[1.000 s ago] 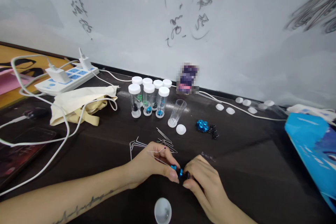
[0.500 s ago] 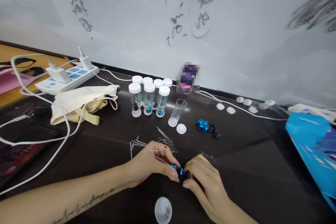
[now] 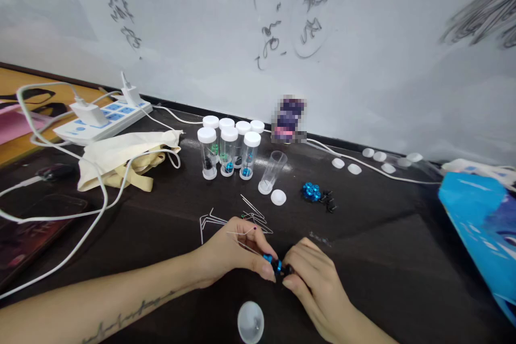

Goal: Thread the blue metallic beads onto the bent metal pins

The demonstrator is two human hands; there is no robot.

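Observation:
My left hand (image 3: 245, 247) pinches a small blue and black part (image 3: 274, 264) between thumb and fingers, with a thin bent metal wire (image 3: 246, 246) also lying in its grasp. Close on the right, the fingertips of my right hand (image 3: 310, 274) are closed on the black end of the same part. Below the hands stands an open translucent cup (image 3: 250, 322) with something small inside. Beyond my left hand lie several bent metal rods (image 3: 253, 215). A pile of blue pieces (image 3: 311, 191) and some black screws (image 3: 329, 202) sit further back on the right.
Several white-capped clear tubes (image 3: 229, 150) stand at the back. An uncapped tube (image 3: 272, 173) is beside a white cap (image 3: 278, 197). A power strip (image 3: 105, 118), cloth bag (image 3: 121, 156) and phone (image 3: 40, 231) are left; a blue package (image 3: 471, 226) is right.
The blue and black part has shifted very slightly between my fingertips, and my right hand has moved a little. Both hands keep their hold on it.

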